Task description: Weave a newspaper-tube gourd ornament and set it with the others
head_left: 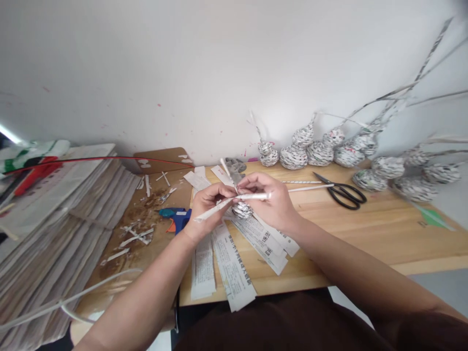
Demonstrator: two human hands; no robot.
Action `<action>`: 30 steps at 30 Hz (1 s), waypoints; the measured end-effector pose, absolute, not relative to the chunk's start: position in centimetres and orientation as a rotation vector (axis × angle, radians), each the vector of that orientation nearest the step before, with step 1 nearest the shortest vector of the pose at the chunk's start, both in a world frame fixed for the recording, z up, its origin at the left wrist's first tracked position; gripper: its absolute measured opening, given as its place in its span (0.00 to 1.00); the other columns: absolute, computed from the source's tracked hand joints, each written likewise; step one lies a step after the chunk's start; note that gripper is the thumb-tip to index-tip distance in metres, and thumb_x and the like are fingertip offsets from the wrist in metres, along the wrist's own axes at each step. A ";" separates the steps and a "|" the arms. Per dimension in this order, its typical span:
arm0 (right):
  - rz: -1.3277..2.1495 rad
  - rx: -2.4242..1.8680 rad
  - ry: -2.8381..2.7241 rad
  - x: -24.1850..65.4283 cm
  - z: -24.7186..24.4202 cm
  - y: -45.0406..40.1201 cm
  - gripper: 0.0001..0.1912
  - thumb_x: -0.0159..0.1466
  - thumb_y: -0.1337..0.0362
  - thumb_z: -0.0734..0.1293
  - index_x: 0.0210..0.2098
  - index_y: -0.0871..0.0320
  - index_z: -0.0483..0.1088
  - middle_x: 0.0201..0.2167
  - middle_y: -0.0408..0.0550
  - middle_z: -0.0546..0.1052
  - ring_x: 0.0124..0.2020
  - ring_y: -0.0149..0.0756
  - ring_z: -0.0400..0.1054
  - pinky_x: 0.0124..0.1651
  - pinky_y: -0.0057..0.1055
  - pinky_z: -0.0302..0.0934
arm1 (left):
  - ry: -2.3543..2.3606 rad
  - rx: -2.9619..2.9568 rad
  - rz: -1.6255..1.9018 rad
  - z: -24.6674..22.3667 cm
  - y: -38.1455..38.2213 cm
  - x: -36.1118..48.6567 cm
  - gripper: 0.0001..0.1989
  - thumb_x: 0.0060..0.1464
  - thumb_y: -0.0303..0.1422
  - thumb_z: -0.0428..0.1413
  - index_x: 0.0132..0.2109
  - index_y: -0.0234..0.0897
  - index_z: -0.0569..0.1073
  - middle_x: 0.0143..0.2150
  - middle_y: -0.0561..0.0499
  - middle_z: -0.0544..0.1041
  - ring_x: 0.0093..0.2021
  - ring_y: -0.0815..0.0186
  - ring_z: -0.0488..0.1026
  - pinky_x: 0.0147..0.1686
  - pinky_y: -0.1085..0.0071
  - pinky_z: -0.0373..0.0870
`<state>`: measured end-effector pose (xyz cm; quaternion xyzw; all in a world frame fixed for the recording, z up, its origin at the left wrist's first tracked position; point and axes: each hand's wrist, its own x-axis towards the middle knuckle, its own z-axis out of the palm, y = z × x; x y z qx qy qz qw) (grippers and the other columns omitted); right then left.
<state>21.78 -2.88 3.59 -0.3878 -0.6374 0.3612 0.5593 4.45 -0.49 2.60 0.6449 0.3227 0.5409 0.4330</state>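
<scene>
Both hands meet over the table around a small piece woven from rolled newspaper [242, 210], its round body hanging below my fingers. My left hand [209, 208] is closed, fingers pinching a paper tube [214, 211] that slants down across it. On the other side my right hand [272, 200] is closed on the top of the weave, with a white tube end [256, 196] lying across its fingers. Another tube [225, 168] sticks up and away between the hands. The exact grip points are partly hidden by my fingers. Printed newspaper strips [234, 268] lie under the hands.
Black-handled scissors [345, 195] lie at the right, beside loose paper tubes [309, 188]. Several woven paper gourds [293, 157] stand along the wall, long tubes jutting out. Left are a blue glue gun [181, 220], paper scraps [137, 236] and a tall newspaper stack [73, 219].
</scene>
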 end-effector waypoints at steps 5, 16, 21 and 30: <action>0.578 -0.894 -1.625 22.2 4.4 -3.4 0.03 0.65 0.64 0.69 0.40 0.55 0.75 0.38 0.48 0.82 0.38 0.37 0.76 0.43 0.36 0.72 | 0.885 1.509 1.347 3.7 -0.7 4.1 0.14 0.43 0.36 0.72 0.28 0.35 0.75 0.31 0.50 0.81 0.31 0.67 0.77 0.34 0.71 0.74; 0.138 -0.753 -1.965 21.4 3.1 -3.2 0.10 0.66 0.67 0.71 0.47 0.52 0.76 0.39 0.49 0.84 0.42 0.43 0.75 0.48 0.42 0.71 | 1.031 1.462 1.312 4.0 -2.3 2.1 0.08 0.49 0.34 0.67 0.33 0.34 0.80 0.26 0.52 0.79 0.27 0.68 0.74 0.30 0.72 0.71; 0.143 -0.715 -2.037 20.8 2.7 -3.5 0.08 0.66 0.68 0.69 0.44 0.53 0.75 0.39 0.50 0.83 0.43 0.44 0.75 0.48 0.44 0.71 | 1.096 1.440 1.364 3.6 -3.2 2.0 0.09 0.48 0.34 0.67 0.32 0.34 0.77 0.26 0.52 0.78 0.27 0.67 0.74 0.30 0.71 0.71; 0.232 -0.675 -2.070 20.7 2.3 -3.6 0.13 0.65 0.65 0.72 0.49 0.53 0.72 0.45 0.52 0.82 0.47 0.44 0.76 0.52 0.45 0.70 | 1.175 1.423 1.427 3.5 -3.8 1.7 0.13 0.48 0.35 0.67 0.28 0.36 0.71 0.24 0.54 0.75 0.25 0.70 0.71 0.27 0.74 0.67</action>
